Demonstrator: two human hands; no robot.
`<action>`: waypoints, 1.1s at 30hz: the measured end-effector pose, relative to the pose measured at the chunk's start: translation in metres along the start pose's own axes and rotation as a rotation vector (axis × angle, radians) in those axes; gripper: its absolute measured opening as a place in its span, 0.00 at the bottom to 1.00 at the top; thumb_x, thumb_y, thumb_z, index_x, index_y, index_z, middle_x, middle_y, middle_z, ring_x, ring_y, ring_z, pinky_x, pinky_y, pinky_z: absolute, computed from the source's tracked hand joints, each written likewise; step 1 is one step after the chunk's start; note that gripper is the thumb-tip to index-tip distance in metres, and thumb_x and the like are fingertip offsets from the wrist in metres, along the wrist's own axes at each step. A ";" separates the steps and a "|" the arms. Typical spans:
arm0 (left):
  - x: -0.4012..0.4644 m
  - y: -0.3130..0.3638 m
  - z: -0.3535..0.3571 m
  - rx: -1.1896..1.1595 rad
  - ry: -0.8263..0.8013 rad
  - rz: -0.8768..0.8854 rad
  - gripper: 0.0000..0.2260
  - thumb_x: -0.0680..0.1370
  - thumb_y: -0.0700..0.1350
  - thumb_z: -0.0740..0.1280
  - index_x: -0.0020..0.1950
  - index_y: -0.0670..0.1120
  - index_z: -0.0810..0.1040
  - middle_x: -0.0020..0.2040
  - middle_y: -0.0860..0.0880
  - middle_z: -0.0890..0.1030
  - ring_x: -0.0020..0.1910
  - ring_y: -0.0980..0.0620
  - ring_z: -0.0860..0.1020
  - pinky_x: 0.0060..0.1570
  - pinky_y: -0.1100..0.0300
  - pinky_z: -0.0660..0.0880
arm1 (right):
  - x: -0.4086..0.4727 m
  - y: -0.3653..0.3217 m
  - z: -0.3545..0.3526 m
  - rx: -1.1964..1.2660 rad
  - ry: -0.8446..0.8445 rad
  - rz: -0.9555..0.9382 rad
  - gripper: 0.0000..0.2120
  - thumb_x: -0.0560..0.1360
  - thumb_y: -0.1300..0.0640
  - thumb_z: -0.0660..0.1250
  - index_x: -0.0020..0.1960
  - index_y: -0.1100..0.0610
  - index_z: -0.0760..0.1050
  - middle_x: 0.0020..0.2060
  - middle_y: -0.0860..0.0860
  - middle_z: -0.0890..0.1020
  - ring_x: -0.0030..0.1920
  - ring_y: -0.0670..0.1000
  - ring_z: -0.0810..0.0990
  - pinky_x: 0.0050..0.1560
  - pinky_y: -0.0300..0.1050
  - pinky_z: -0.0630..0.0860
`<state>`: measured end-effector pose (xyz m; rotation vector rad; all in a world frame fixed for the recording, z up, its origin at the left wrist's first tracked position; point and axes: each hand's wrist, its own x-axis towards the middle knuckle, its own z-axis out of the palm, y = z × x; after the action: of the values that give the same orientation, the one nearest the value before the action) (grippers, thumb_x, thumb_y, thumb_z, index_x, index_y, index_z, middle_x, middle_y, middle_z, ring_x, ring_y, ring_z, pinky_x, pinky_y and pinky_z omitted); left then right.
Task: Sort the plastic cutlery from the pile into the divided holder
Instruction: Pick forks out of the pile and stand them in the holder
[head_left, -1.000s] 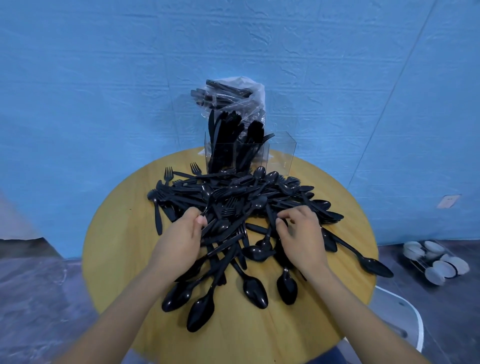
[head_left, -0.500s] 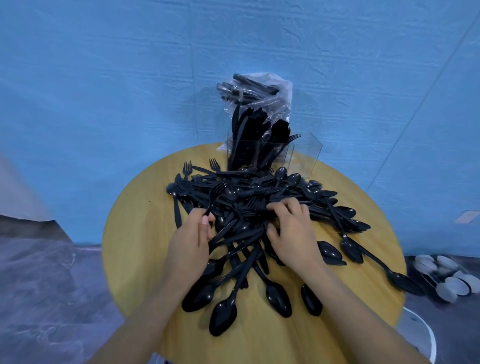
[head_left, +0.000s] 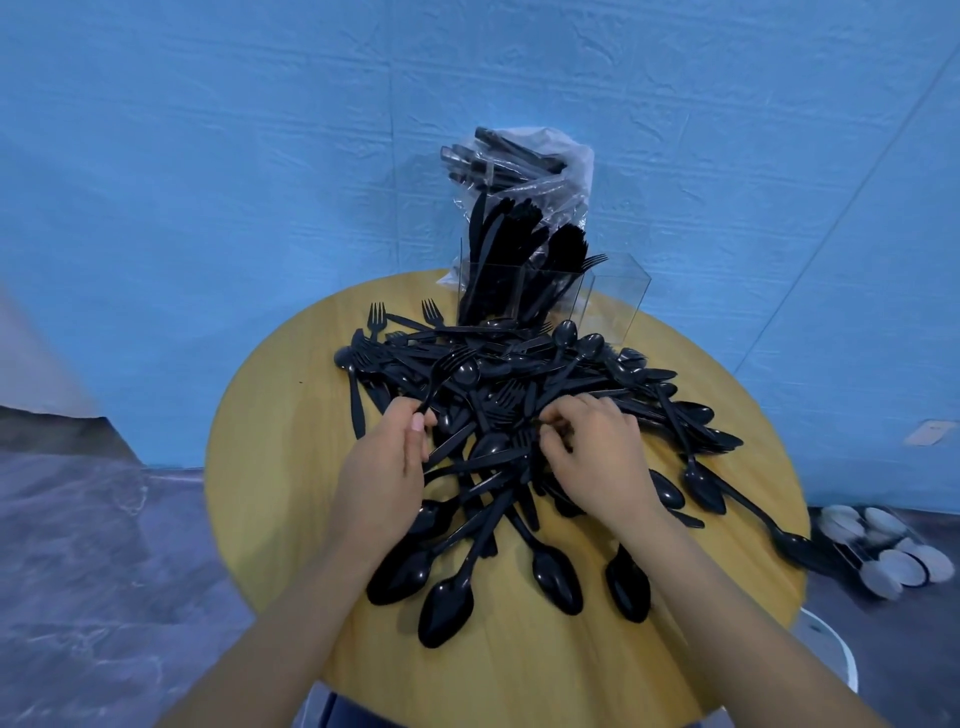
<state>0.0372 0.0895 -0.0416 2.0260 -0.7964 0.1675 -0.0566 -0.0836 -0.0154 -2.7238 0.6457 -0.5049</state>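
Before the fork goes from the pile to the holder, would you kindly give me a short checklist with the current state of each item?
1. Left hand pinches the fork handle: ok.
2. Fork lifted clear of the pile: not ok, tines just above it.
3. Right hand holding a piece: cannot tell, fingers curled into the pile.
4. Clear holder upright at the table's far edge: ok.
5. Right compartment looks empty: ok.
6. Fork compartment has room: cannot tell.

Two hands, one holder, one table
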 end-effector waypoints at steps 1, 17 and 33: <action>0.000 0.001 0.000 -0.001 0.001 -0.003 0.12 0.82 0.47 0.50 0.48 0.46 0.72 0.32 0.53 0.72 0.32 0.52 0.74 0.34 0.52 0.72 | 0.003 -0.002 0.000 -0.041 -0.046 0.031 0.10 0.78 0.49 0.60 0.53 0.51 0.78 0.50 0.46 0.78 0.56 0.50 0.72 0.57 0.46 0.63; -0.001 0.001 0.000 0.001 0.007 0.017 0.10 0.81 0.48 0.50 0.49 0.50 0.70 0.32 0.54 0.72 0.31 0.53 0.74 0.33 0.50 0.74 | 0.011 -0.014 -0.023 0.277 0.047 0.248 0.11 0.77 0.53 0.65 0.36 0.48 0.73 0.40 0.42 0.77 0.50 0.51 0.74 0.57 0.48 0.60; 0.001 0.005 -0.004 -0.058 0.057 0.047 0.13 0.82 0.52 0.49 0.48 0.50 0.71 0.35 0.54 0.74 0.36 0.53 0.75 0.33 0.58 0.71 | 0.006 -0.030 -0.064 0.638 0.269 0.057 0.09 0.74 0.52 0.70 0.37 0.54 0.79 0.26 0.46 0.75 0.27 0.41 0.71 0.31 0.31 0.68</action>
<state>0.0351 0.0903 -0.0353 1.9408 -0.8045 0.2258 -0.0661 -0.0737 0.0536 -2.0511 0.5087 -0.8958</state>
